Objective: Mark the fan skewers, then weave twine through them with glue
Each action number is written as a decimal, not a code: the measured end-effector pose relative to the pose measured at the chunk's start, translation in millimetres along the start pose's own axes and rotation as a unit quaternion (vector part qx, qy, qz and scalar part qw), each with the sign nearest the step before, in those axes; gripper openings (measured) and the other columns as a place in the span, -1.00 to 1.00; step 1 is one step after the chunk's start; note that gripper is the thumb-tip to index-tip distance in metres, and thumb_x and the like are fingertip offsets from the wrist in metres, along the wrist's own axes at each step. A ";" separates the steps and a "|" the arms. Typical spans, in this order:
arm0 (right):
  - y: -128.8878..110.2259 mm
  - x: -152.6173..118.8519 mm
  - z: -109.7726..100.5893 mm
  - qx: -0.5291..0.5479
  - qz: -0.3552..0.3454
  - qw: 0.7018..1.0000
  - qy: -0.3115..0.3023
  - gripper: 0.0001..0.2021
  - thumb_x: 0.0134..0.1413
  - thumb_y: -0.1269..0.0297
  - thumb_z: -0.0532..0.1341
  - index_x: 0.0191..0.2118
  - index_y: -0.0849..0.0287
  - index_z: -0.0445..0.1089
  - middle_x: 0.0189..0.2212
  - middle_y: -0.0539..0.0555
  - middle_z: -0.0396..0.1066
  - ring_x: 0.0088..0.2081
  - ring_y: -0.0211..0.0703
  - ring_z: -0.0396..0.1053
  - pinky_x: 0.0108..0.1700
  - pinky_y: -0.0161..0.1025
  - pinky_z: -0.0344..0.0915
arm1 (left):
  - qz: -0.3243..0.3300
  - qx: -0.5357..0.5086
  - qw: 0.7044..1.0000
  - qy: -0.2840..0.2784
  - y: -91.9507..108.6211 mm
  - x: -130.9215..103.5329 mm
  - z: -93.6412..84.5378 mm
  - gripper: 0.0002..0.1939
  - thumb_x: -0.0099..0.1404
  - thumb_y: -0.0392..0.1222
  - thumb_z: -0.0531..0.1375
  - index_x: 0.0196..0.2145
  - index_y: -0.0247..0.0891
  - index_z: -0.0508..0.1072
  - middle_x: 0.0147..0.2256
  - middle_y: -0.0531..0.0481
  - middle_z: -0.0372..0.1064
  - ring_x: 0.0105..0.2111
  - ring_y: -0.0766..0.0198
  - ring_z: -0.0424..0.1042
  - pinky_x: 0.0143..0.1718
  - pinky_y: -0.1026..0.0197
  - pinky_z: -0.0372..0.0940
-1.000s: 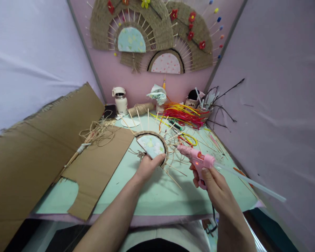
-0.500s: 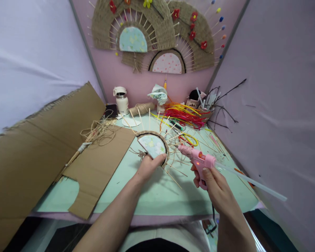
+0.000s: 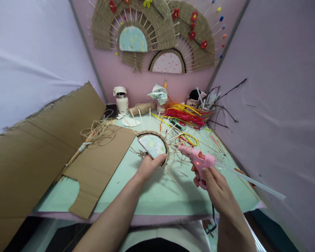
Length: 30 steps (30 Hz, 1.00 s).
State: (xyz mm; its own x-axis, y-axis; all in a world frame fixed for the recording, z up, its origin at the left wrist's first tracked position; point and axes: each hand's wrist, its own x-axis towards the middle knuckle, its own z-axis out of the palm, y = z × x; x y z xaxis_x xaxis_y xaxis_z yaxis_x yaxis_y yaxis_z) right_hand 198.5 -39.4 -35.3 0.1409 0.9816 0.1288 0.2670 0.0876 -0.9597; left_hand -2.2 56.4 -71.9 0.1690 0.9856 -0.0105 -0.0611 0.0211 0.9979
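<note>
A half-round woven piece (image 3: 152, 144) with a floral light-blue centre, a dark and brown rim and thin sticks fanning outward is held by my left hand (image 3: 151, 166), its thumb lying over the lower right of the fabric. My right hand (image 3: 212, 180) is wrapped round the handle of a pink glue gun (image 3: 196, 157). A small orange light glows on the gun, and a long clear glue stick (image 3: 252, 181) juts from its back. The nozzle points left, close to the sticks at the right of the woven piece; whether they touch I cannot tell.
Cardboard (image 3: 102, 168) covers the left of the green table (image 3: 152, 203), with a stick bundle and loose twine (image 3: 101, 132) on it. Behind stand a white bottle (image 3: 122, 101), a twine roll (image 3: 141, 108), red and yellow strands (image 3: 183, 115) and twigs (image 3: 223, 106). Woven fans hang on the back wall.
</note>
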 end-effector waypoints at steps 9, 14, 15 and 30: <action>1.7 0.0 -0.5 -0.008 0.001 1.000 0.004 -0.62 0.24 -0.05 0.03 -0.29 0.17 0.36 -0.43 0.03 0.33 -0.50 -0.25 0.30 -0.41 -0.23 0.25 | -0.015 -0.008 1.000 0.013 0.8 -0.7 1.2 -0.34 0.08 -0.05 0.29 0.12 -0.35 0.35 -0.04 -0.19 0.48 0.00 0.00 0.42 0.07 0.05 0.24; -1.5 -0.1 0.2 -0.007 0.000 1.000 0.004 -0.62 0.23 -0.05 0.03 -0.29 0.17 0.36 -0.41 0.05 0.35 -0.50 -0.24 0.30 -0.42 -0.23 0.25 | -0.015 -0.022 0.999 0.018 3.5 -1.7 2.2 -0.38 0.07 -0.08 0.30 0.08 -0.32 0.37 -0.03 -0.18 0.48 0.00 0.01 0.42 0.08 0.06 0.23; -2.0 0.1 0.2 -0.008 0.000 1.000 0.004 -0.62 0.23 -0.05 0.03 -0.29 0.17 0.36 -0.40 0.06 0.36 -0.50 -0.24 0.30 -0.42 -0.23 0.25 | -0.015 -0.026 0.999 0.023 4.0 -1.9 2.5 -0.40 0.06 -0.09 0.31 0.06 -0.31 0.39 -0.04 -0.17 0.49 0.00 0.01 0.42 0.09 0.06 0.23; 9.8 -0.3 -25.4 -0.056 0.020 0.996 0.067 -0.58 0.18 -0.13 0.03 -0.29 0.16 0.35 -0.46 0.06 0.35 -0.47 -0.16 0.28 -0.40 -0.20 0.21 | -0.039 -0.115 0.991 0.062 10.7 -2.2 5.8 -0.51 0.00 -0.14 0.34 -0.07 -0.27 0.48 -0.15 -0.11 0.53 -0.01 0.05 0.41 0.05 0.11 0.25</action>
State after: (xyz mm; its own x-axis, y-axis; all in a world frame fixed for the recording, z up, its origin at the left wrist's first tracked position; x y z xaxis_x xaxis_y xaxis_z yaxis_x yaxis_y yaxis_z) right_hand 225.3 -43.1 -38.5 0.2774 0.9518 0.1311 0.3623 0.0227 -0.9318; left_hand 2.6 53.5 -60.9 0.0608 0.9922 -0.1090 -0.2777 0.1217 0.9529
